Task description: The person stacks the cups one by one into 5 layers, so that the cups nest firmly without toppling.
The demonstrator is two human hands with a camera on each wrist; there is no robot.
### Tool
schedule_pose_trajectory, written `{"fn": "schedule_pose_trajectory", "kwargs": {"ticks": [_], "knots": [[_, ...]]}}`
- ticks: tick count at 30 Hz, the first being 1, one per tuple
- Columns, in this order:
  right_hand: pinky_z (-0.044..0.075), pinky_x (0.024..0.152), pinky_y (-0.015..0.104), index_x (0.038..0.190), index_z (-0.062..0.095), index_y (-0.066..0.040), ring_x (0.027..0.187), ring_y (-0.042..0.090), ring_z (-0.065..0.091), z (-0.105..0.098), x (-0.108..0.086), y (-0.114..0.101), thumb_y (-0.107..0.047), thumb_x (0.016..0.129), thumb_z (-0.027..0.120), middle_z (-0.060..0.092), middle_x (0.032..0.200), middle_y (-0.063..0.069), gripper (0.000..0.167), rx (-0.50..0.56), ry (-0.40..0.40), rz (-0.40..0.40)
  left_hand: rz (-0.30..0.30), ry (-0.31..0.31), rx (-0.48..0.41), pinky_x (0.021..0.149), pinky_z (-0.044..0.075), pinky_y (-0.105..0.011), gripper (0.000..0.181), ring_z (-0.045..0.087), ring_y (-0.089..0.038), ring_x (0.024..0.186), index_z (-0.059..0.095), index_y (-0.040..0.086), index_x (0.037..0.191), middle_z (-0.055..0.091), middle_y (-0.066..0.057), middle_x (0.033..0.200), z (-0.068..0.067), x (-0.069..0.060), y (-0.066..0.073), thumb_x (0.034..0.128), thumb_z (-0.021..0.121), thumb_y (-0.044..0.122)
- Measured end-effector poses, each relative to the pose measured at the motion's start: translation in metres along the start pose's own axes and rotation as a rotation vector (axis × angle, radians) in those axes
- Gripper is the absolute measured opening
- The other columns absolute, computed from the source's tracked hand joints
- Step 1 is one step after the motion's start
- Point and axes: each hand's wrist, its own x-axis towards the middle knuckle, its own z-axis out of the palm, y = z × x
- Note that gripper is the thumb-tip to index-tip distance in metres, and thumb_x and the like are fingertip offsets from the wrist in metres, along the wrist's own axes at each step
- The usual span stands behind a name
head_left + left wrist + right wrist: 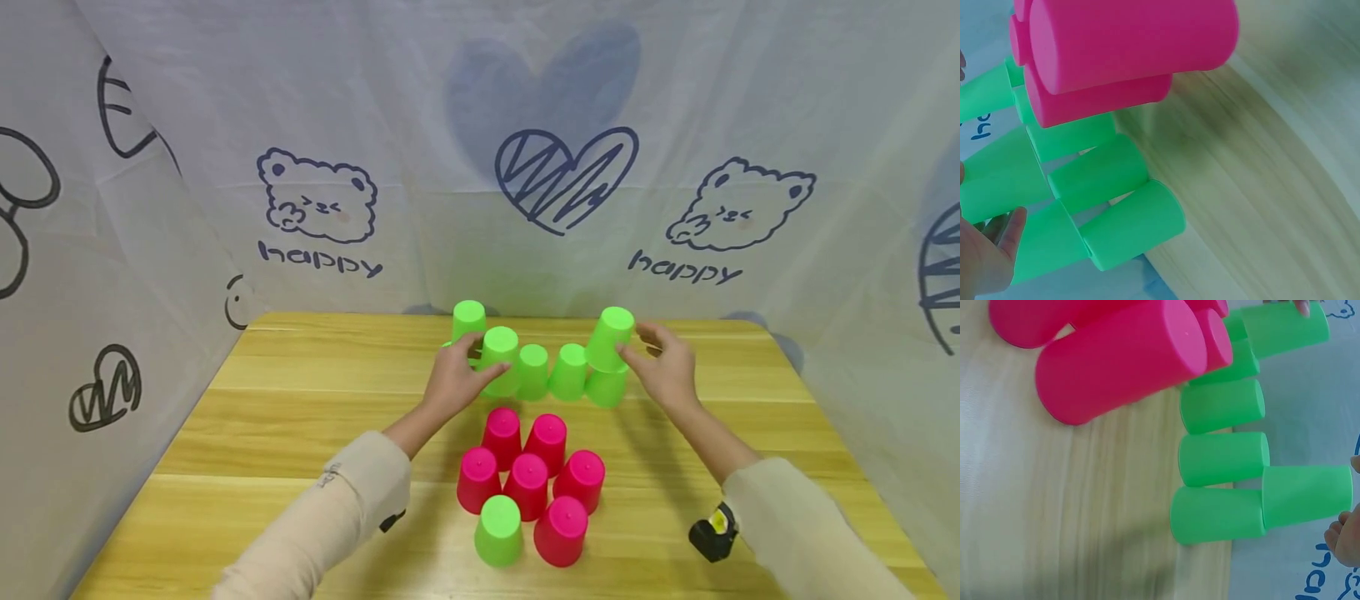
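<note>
In the head view, green cups stand upside down in a row near the table's back edge, with a second level of cups on top. My left hand (pixel 453 379) grips a green cup (pixel 500 358) on that upper level, thumb on the near side. Beside it on the left sits another upper green cup (pixel 468 319). At the right end, an upper green cup (pixel 611 337) rests on a lower green cup (pixel 606 388). My right hand (pixel 666 367) is beside that upper cup, fingers parted; the right wrist view shows its fingertips (pixel 1335 534) just off the cup's end.
Several pink-red cups (pixel 527 485) stand upside down in a cluster nearer the front, with one green cup (pixel 498 531) among the front ones. A patterned white cloth (pixel 420 167) hangs behind and beside the wooden table (pixel 300 392).
</note>
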Motion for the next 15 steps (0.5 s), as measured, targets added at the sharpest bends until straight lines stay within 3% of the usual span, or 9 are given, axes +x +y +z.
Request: {"fn": "schedule_pose_trajectory", "kwargs": {"ticks": [10,15], "knots": [[0.04,0.104,0.045,0.126,0.048,0.009,0.121,0.04,0.048,-0.002,-0.011,-0.002,-0.01,0.086,0.064,0.049,0.131,0.027,0.047,0.015,0.036,0.008,-0.037,0.021,0.084,0.082,0.054,-0.036,0.054,0.064,-0.028,0.095,0.056,0.0,0.12,0.068,-0.016,0.103,0.008,0.01,0.005,0.0771,0.075,0.027],[0.041,0.104,0.043,0.125,0.048,0.009,0.12,0.039,0.048,-0.003,-0.017,-0.002,-0.008,0.085,0.064,0.051,0.128,0.028,0.046,0.037,0.06,-0.009,-0.021,0.045,0.103,0.081,0.054,-0.038,0.053,0.064,-0.029,0.094,0.057,-0.002,0.119,0.068,-0.017,0.102,0.013,0.012,0.009,0.0771,0.075,0.026]]}}
